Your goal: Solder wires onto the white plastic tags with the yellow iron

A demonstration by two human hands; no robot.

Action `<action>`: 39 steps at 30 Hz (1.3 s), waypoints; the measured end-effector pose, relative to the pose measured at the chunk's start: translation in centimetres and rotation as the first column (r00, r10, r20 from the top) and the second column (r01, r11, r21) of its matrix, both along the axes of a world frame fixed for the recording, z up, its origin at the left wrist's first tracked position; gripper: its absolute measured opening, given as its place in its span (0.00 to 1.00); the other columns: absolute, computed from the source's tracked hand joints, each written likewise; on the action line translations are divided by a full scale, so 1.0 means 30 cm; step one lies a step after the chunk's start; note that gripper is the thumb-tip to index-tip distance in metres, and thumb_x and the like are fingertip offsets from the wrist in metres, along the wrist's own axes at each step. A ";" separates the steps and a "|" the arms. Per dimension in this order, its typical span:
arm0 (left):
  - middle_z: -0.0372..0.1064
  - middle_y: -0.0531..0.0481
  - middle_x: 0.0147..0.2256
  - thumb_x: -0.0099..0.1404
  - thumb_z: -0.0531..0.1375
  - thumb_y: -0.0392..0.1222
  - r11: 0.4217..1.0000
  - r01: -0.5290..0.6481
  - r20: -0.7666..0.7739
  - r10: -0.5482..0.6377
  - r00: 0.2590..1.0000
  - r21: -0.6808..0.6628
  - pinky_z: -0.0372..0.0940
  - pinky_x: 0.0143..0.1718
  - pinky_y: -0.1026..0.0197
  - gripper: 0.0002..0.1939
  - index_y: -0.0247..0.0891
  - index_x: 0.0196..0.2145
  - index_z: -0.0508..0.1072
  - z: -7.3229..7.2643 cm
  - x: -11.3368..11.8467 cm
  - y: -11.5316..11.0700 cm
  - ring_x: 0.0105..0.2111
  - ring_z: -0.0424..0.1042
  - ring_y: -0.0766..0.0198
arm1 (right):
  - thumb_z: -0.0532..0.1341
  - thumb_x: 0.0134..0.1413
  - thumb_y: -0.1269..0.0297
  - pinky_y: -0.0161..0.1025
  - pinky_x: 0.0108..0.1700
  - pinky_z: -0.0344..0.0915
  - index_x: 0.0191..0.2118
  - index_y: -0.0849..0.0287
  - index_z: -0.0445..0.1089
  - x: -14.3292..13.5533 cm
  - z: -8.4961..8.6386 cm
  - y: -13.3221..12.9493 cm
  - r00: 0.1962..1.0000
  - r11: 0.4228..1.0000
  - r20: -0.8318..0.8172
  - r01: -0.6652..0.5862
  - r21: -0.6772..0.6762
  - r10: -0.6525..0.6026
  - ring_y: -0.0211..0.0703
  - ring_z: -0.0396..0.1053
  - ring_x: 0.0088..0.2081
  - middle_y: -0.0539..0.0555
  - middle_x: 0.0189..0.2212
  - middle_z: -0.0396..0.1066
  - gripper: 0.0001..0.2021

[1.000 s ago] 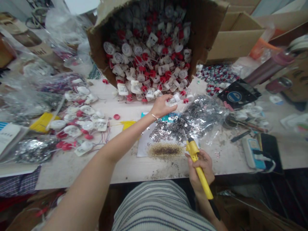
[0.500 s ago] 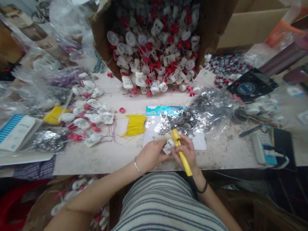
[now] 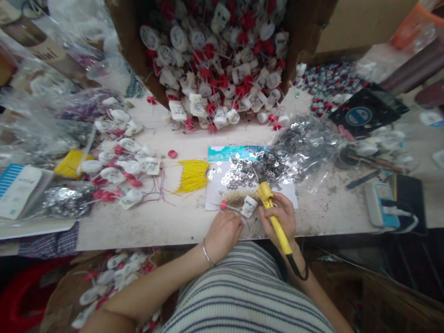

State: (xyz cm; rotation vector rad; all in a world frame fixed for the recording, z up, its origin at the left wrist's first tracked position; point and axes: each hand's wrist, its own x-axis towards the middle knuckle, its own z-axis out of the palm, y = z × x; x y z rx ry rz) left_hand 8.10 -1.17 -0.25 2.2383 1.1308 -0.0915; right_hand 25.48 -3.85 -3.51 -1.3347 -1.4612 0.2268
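Observation:
My right hand (image 3: 280, 217) grips a yellow soldering iron (image 3: 274, 215), its thin metal tip pointing up toward a heap of small shiny metal pieces (image 3: 239, 171). In front of my left hand (image 3: 225, 232), a white plastic part (image 3: 249, 206) lies on the near edge of the printed sheet (image 3: 289, 196). A thin lead joins that part to a red cap (image 3: 224, 204). My left hand is curled closed at the table edge, just below them. Its fingertips are hidden, so whether it pinches a thin wire cannot be seen.
Yellow wires (image 3: 193, 176) lie left of the sheet, beside a pile of white parts with red caps (image 3: 130, 165). A cardboard box (image 3: 301, 41) full of similar parts stands behind. A plastic bag (image 3: 312, 148) spills metal pieces. At right sits a white-and-blue power adapter (image 3: 379, 203).
The white part has left my left hand and lies on the sheet with its red cap showing. My left hand has drawn down toward me. The soldering iron has shifted slightly right.

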 end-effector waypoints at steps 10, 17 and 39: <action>0.69 0.51 0.32 0.67 0.52 0.37 0.959 -0.221 0.496 0.282 0.821 -0.178 0.61 0.41 0.60 0.05 0.38 0.34 0.67 0.043 -0.047 0.010 0.35 0.67 0.63 | 0.67 0.44 0.71 0.40 0.36 0.77 0.29 0.57 0.59 -0.114 0.031 -0.039 0.803 0.950 -0.595 -0.204 -0.236 0.024 0.46 0.70 0.48 0.56 0.51 0.59 0.13; 0.72 0.53 0.27 0.66 0.53 0.40 0.812 -0.335 0.434 0.549 0.714 -0.477 0.65 0.36 0.63 0.05 0.37 0.38 0.67 0.013 -0.037 0.030 0.30 0.72 0.66 | 0.67 0.45 0.70 0.44 0.44 0.74 0.29 0.56 0.60 -0.080 0.004 -0.022 0.956 0.986 -0.291 -0.029 -0.166 -0.021 0.46 0.70 0.48 0.56 0.51 0.57 0.13; 0.71 0.47 0.33 0.64 0.55 0.37 0.977 -0.196 0.303 0.160 0.939 0.089 0.61 0.40 0.54 0.04 0.36 0.34 0.70 0.007 -0.017 0.055 0.37 0.67 0.58 | 0.59 0.46 0.77 0.47 0.46 0.74 0.53 0.59 0.65 0.099 0.123 -0.259 0.986 0.968 -0.028 -0.168 -0.186 0.165 0.52 0.71 0.48 0.57 0.51 0.69 0.25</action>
